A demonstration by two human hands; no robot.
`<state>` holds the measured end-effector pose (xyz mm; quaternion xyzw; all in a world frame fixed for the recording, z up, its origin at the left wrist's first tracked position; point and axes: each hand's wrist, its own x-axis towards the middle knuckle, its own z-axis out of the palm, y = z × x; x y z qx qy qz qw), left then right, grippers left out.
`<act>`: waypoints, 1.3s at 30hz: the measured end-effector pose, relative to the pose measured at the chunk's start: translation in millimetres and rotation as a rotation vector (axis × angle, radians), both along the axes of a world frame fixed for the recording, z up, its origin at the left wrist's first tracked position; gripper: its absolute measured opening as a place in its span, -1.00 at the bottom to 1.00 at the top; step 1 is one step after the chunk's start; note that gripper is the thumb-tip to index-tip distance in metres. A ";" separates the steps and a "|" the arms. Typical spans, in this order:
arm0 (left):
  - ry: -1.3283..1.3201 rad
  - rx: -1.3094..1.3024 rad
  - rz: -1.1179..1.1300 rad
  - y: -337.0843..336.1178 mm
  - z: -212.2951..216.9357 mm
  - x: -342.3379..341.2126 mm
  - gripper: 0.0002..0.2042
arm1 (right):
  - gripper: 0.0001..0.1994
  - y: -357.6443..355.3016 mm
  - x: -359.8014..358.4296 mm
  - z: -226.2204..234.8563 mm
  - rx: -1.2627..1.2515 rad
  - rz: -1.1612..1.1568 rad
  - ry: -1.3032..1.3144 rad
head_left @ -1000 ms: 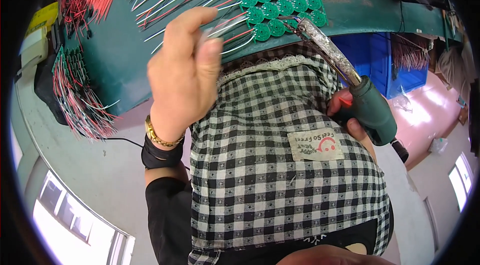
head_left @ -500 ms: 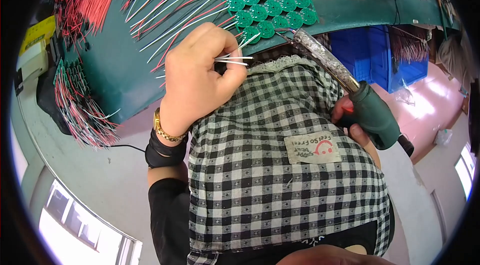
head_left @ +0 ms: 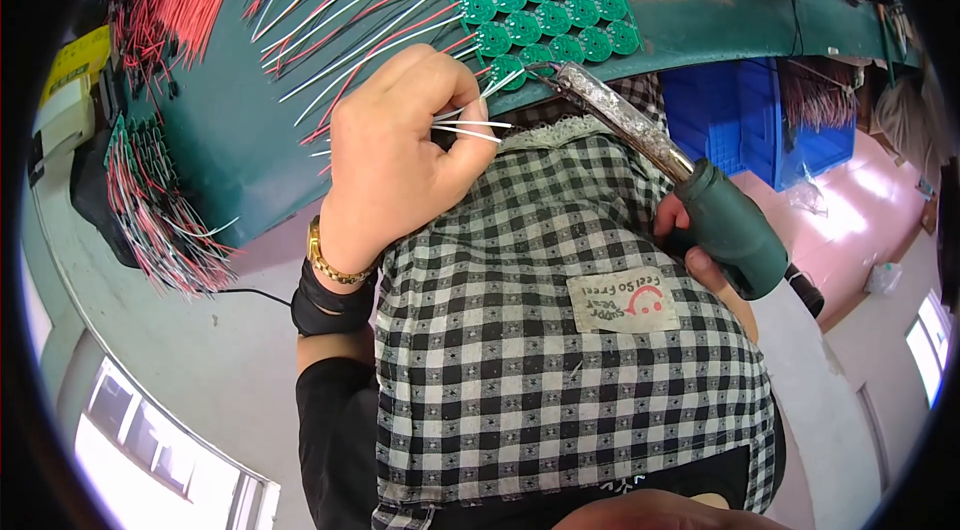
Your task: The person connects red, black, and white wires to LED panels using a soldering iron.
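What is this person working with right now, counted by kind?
Soldering iron: 1, in the right hand
Thin white wires pinched in the left hand: 2
Panel of round green circuit boards: 1
Blue crate: 1
Total: 5

Left hand [head_left: 400, 160] pinches white wires [head_left: 470, 128]; right hand [head_left: 700, 250] holds soldering iron [head_left: 670, 180].

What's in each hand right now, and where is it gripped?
Left hand pinches thin white wires near their bare ends. Right hand grips the soldering iron by its green handle.
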<state>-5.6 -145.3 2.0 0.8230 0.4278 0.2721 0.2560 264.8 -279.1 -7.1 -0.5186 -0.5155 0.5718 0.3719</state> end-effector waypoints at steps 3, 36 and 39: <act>-0.015 0.003 0.000 -1.4 -2.6 -1.0 -0.87 | -0.57 5.7 -3.8 14.1 0.042 0.024 -0.033; 0.039 -0.080 0.022 18.3 6.6 7.2 -0.90 | -0.58 10.2 -16.0 0.7 -0.006 -0.150 0.060; 0.025 -0.079 0.038 17.4 5.9 7.8 -0.90 | -0.58 10.9 -13.5 -7.7 0.058 -0.093 0.056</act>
